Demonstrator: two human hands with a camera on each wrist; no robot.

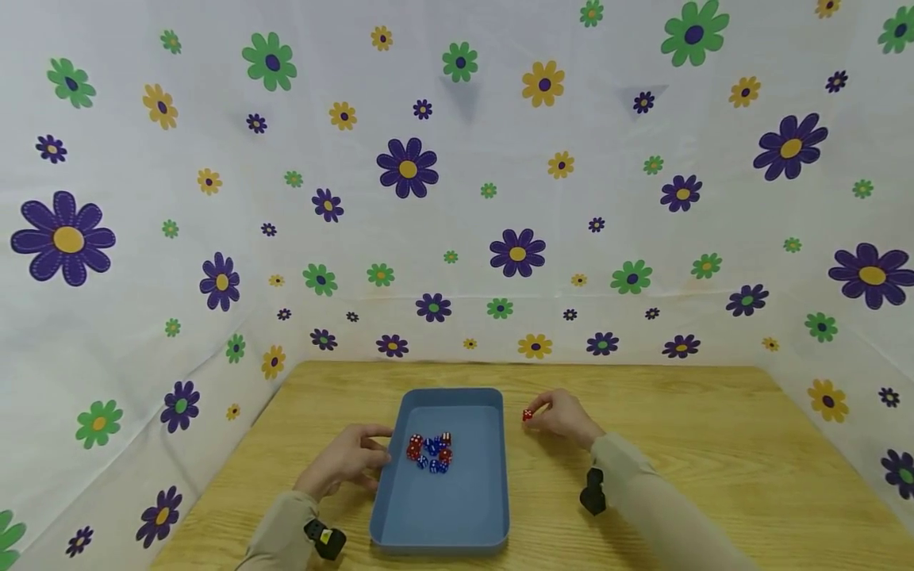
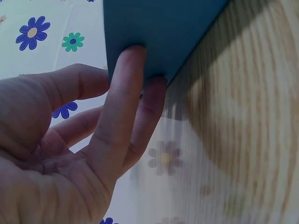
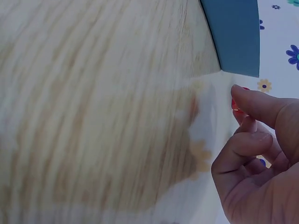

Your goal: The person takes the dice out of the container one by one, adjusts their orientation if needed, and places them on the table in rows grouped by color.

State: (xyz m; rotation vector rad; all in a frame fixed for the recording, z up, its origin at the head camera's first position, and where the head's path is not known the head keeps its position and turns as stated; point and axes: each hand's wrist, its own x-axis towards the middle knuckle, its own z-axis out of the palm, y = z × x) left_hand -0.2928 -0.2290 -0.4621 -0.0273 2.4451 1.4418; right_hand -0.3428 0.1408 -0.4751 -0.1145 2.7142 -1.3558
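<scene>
My right hand (image 1: 564, 416) pinches a red die (image 1: 528, 415) between thumb and fingertips, to the right of the blue tray (image 1: 496, 507). The right wrist view shows that red die (image 3: 235, 103) partly hidden behind the thumb, with the other fingers curled below. My left hand (image 1: 350, 457) is at the tray's left side. In the left wrist view, its extended fingers (image 2: 122, 93) touch the outer wall of the tray (image 2: 154, 28). Inside the tray, several red dice (image 1: 414, 450) and several blue dice (image 1: 433, 466) lie in a loose cluster left of its middle.
The wooden table (image 1: 643, 396) bears the tray. A white cloth with printed flowers (image 1: 457, 214) hangs behind the table and along both sides. A dark camera (image 1: 324, 539) is worn on the left wrist and another camera (image 1: 593, 492) on the right.
</scene>
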